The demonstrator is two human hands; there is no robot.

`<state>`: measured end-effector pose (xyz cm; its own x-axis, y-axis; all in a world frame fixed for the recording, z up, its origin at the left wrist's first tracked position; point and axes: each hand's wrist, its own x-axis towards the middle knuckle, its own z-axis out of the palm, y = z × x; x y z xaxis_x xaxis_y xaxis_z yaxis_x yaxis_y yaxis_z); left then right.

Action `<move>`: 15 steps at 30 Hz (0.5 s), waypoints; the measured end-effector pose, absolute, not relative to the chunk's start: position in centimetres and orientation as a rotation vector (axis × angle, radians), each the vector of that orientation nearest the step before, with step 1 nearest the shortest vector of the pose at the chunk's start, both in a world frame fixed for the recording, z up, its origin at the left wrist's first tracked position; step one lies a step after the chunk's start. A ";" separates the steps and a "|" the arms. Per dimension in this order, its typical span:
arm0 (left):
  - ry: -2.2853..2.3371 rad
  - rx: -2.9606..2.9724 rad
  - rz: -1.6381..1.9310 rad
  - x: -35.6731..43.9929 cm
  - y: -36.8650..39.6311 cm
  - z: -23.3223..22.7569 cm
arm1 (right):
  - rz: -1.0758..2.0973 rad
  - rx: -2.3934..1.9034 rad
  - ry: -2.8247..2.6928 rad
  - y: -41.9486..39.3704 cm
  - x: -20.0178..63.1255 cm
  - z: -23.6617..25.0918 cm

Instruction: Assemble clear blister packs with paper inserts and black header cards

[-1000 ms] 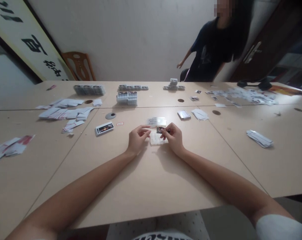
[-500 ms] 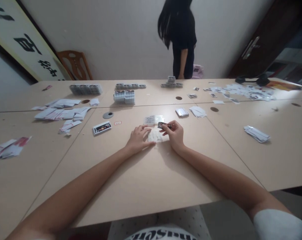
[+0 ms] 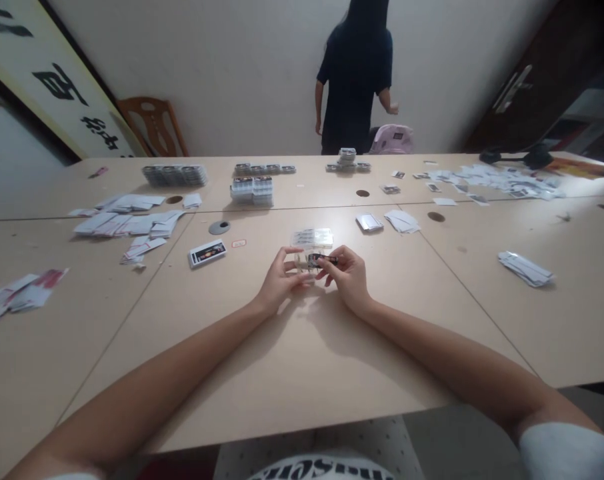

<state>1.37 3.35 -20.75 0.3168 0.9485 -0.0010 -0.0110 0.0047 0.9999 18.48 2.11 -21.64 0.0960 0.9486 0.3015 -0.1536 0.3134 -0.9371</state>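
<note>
Clear sleeve (image 3: 302, 261) lifted off table since previous frame, now pinched by left hand (image 3: 281, 280). Small dark card (image 3: 321, 259) gripped in right hand (image 3: 349, 275), long axis horizontal, touching sleeve's right edge.

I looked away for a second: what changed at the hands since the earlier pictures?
The left hand took the clear sleeve off the table and now holds it up against the small card pinched in the right hand. The person behind walked leftward and turned away. The stacks stayed put.
</note>
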 end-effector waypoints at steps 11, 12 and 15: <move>0.831 1.147 0.909 1.5 3.6 -20.5 | 0.863 -1.038 -1.273 2.0 18.5 -22.1; 0.828 1.146 0.905 1.5 3.6 -20.5 | 0.849 -1.048 -1.279 2.0 18.5 -22.2; 0.821 1.142 0.879 1.4 3.7 -20.6 | 0.799 -1.082 -1.299 2.0 18.6 -22.2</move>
